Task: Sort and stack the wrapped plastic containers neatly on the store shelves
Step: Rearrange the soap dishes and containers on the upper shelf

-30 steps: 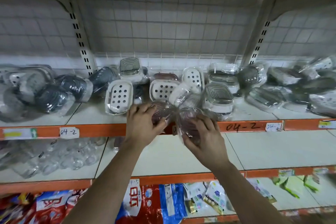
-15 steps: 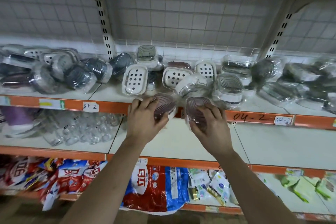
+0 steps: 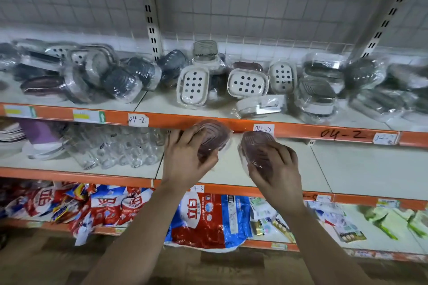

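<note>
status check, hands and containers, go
Left hand grips one brown wrapped container. Right hand grips second brown container. Both held apart before the middle shelf. Nothing in the way there.

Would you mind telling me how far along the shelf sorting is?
Little looks done: the upper shelf holds a jumbled, unsorted heap of wrapped containers. In hand: the left hand grips a brown container, the right hand a second brown container, in front of the middle shelf. Left: placing both and sorting the heap.
</note>
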Demonstrator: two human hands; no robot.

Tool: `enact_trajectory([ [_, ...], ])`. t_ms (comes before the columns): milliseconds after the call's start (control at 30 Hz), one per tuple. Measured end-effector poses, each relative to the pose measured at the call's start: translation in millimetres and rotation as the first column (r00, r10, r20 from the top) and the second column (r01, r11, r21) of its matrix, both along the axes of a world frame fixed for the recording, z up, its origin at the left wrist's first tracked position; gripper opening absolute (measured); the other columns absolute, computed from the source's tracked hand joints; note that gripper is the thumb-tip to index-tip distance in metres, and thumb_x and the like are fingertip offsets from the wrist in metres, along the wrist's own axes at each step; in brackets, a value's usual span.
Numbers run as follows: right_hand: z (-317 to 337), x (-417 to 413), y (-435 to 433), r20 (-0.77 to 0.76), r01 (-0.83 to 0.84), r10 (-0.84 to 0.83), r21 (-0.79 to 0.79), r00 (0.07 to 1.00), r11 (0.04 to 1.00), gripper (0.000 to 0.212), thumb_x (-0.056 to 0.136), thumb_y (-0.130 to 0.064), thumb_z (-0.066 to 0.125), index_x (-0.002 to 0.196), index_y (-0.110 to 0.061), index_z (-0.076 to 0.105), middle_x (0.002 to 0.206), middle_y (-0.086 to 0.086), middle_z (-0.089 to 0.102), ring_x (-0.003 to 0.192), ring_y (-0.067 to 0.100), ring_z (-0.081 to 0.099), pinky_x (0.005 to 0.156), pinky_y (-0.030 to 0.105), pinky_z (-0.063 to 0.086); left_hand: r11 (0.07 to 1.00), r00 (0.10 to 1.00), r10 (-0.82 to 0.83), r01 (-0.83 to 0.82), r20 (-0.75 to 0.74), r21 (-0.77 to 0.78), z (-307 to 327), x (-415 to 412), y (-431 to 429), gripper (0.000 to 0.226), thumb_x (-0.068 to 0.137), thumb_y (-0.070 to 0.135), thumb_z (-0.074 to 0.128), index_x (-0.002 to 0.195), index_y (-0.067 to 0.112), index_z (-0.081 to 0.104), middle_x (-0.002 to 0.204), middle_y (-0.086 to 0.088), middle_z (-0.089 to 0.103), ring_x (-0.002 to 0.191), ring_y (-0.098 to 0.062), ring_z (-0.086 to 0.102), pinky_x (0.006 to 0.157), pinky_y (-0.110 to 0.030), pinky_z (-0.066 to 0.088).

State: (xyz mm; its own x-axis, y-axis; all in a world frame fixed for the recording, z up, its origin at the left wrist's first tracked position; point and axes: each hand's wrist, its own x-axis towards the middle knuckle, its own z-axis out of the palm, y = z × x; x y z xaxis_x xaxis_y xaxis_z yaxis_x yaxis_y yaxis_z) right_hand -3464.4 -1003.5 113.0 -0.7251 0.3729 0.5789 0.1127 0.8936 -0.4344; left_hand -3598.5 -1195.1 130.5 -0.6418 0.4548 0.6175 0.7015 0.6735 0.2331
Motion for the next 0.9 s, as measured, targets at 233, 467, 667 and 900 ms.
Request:
enact_trajectory([
  [233, -8, -13, -10, -0.056, 0.077, -0.074, 0.050, 0.996, 0.996, 0.047, 0.085, -0.043, 0.058, 0.112, -0.005, 0.067, 0.119, 0.009, 0.063, 0.111, 0.039, 0.052, 0.098, 0.026, 0.032, 0.997, 0.998, -0.046, 0.049, 0.043, -0.066, -22, -9, -35, 0.055, 0.082, 0.052, 0.051, 0.112, 0.010, 0.071, 0.123, -0.006, 0.065, 0.109, -0.036, 0.054, 0.092, -0.046, 0.046],
  [467, 13, -28, -3, -0.149, 0.152, -0.135, 0.116, 0.980, 0.982, 0.043, 0.086, -0.037, 0.062, 0.110, -0.002, 0.067, 0.118, 0.012, 0.064, 0.112, 0.043, 0.054, 0.104, 0.027, 0.032, 0.993, 0.995, -0.077, 0.082, 0.066, -0.083, -30, -15, -47, 0.057, 0.082, 0.052, 0.051, 0.114, 0.010, 0.071, 0.122, -0.006, 0.066, 0.110, -0.036, 0.054, 0.091, -0.048, 0.047],
  [667, 13, -38, -5, -0.158, 0.157, -0.135, 0.130, 0.978, 0.979, 0.043, 0.086, -0.036, 0.062, 0.111, -0.001, 0.067, 0.116, 0.013, 0.064, 0.112, 0.044, 0.053, 0.103, 0.029, 0.032, 0.994, 0.994, -0.082, 0.087, 0.070, -0.063, -35, -18, -48, 0.057, 0.083, 0.052, 0.052, 0.115, 0.009, 0.071, 0.122, -0.006, 0.066, 0.105, -0.034, 0.055, 0.092, -0.047, 0.047],
  [900, -26, -25, -16, -0.086, 0.125, -0.117, 0.095, 0.989, 0.988, 0.044, 0.085, -0.039, 0.061, 0.109, -0.002, 0.066, 0.118, 0.013, 0.062, 0.110, 0.044, 0.054, 0.106, 0.025, 0.025, 0.993, 0.989, -0.057, 0.070, 0.136, -0.092, -66, -21, -64, 0.058, 0.084, 0.052, 0.050, 0.117, 0.009, 0.070, 0.124, -0.005, 0.066, 0.102, -0.031, 0.052, 0.087, -0.043, 0.045],
])
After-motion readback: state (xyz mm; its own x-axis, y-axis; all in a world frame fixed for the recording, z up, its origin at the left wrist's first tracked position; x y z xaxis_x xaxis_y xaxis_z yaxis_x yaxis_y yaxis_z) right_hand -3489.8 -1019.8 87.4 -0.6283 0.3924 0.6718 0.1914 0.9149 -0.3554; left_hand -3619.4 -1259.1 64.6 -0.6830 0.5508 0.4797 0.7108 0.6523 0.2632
